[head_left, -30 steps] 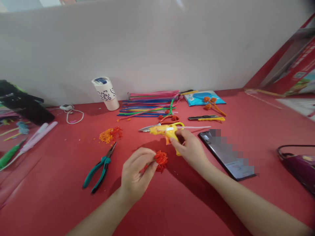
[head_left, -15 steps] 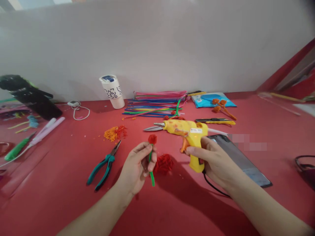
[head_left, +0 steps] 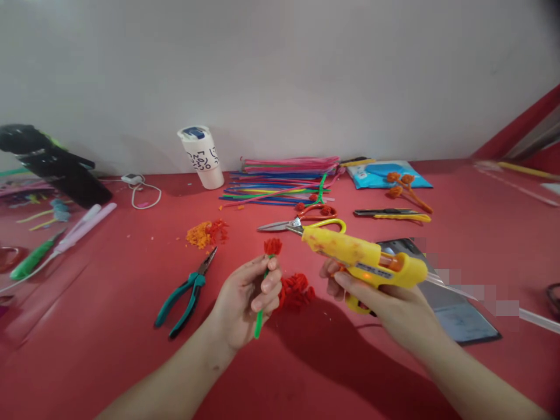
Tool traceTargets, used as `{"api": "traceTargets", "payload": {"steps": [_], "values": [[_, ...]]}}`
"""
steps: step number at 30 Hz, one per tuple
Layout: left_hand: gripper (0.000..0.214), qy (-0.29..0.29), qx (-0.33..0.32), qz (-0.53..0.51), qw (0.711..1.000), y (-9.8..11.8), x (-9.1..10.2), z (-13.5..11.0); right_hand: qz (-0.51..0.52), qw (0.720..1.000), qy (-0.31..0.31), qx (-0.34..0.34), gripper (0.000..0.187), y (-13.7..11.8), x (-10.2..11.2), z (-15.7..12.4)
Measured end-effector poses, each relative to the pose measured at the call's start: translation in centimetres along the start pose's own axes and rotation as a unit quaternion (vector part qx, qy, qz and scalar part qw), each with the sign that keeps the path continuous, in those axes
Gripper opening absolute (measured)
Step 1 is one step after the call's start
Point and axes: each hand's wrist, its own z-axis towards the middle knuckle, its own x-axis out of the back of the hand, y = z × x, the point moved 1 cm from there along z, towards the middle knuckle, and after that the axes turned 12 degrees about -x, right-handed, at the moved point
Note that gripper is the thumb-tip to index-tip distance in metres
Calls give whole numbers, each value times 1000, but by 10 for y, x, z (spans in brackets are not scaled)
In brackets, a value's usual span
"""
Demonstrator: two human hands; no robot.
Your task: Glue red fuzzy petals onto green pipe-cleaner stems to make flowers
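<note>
Between its thumb and fingers, my left hand (head_left: 245, 300) grips a flower with a fuzzy red head (head_left: 272, 247) and a green pipe-cleaner stem (head_left: 259, 324). My right hand (head_left: 389, 309) is wrapped round the handle of a yellow hot glue gun (head_left: 345, 248), whose metal nozzle points up and left, to the right of the flower head and apart from it. A clear glue stick (head_left: 455, 289) extends from the gun's rear. Behind the left fingers lies a pile of red fuzzy pieces (head_left: 298, 290), partly hidden.
Teal pliers (head_left: 188, 294) lie left of my left hand, near orange and red clippings (head_left: 201, 234). Scissors (head_left: 280, 226), pipe cleaners (head_left: 275, 181), a white tumbler (head_left: 202, 158) and a box cutter (head_left: 391, 214) are farther back. A phone (head_left: 464, 315) lies under the right arm.
The glue gun has tilted, its rear swinging down to the right and its nozzle turning upward. The flower's stem has turned in my left fingers, its lower end shifting left.
</note>
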Motion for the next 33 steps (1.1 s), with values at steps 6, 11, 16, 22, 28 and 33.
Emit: {"api": "traceTargets", "payload": {"steps": [6, 11, 16, 22, 28, 33], "values": [[30, -8, -2, -67, 998, 3, 2, -1, -104, 983, 27, 149, 18, 4, -1, -9], [29, -4, -5, -75, 997, 1, 4, 0, -151, 970, 19, 188, 23, -4, -6, -11], [30, -7, -5, -68, 998, 0, 4, -1, -181, 966, 22, 183, 26, -2, -6, -9], [27, 0, -10, -50, 999, -1, 2, -2, -183, 967, 17, 174, 30, 0, -7, -10], [27, 2, -9, -48, 999, -1, 1, -2, -186, 967, 29, 170, 34, 2, -8, -9], [32, -11, -12, -62, 998, -1, 1, -3, -191, 967, 35, 165, 34, 1, -8, -9]]}}
